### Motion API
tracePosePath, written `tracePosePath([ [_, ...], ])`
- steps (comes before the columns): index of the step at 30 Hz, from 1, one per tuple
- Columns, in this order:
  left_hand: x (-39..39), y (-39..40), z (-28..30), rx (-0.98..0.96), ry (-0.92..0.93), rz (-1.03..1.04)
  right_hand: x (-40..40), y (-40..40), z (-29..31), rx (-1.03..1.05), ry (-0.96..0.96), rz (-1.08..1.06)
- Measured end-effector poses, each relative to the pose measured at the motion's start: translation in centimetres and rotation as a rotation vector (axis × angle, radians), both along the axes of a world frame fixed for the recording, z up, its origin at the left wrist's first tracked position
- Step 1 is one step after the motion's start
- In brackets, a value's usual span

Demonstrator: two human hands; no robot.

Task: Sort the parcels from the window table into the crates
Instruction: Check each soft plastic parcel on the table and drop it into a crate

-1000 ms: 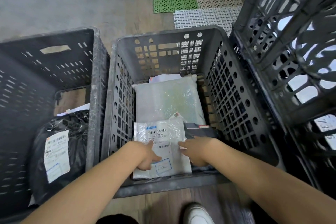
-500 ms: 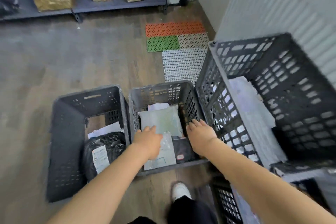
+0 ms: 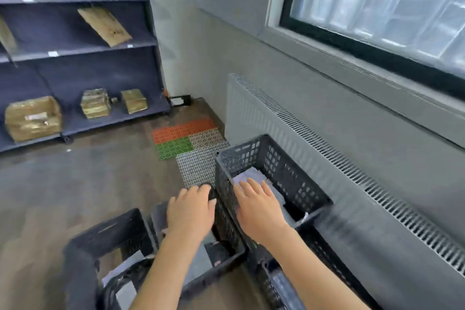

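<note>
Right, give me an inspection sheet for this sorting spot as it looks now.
Surface: wood-look floor; no window table in view.
Job's things: three dark crates: raised crate by the radiator with a pale parcel inside; middle floor crate and left floor crate, both with parcels, blurred.
Clutter: coloured perforated mats on the floor.
Hands: left hand open over the middle crate; right hand open, fingers spread over the raised crate; both hold nothing.
Cables: nothing seen.
Surroundings: radiator, window, blue shelving with gold-wrapped packages.
</note>
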State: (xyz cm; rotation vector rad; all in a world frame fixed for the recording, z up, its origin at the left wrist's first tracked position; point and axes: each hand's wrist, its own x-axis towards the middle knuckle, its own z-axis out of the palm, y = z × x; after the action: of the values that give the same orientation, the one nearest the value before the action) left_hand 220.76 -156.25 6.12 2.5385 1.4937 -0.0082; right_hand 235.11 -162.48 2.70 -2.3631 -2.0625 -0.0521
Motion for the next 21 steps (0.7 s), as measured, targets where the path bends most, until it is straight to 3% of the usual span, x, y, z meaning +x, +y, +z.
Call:
tracePosePath([
  [6,2.7,-7.1,1.5,-0.016,-0.088,-0.133,3.5,-9.9,1.6,0.095,-0.031,-0.207],
  [12,9.0,-17.1,1.9,-0.057,-0.123,-0.375,7.1,-23.8,3.3,0.058,0.136,-0.471],
  [21,19.9,-41.9,-1.1,-0.097,-0.042,-0.630,13.2,-52.7,0.5,0.015,0.215,-0.820],
])
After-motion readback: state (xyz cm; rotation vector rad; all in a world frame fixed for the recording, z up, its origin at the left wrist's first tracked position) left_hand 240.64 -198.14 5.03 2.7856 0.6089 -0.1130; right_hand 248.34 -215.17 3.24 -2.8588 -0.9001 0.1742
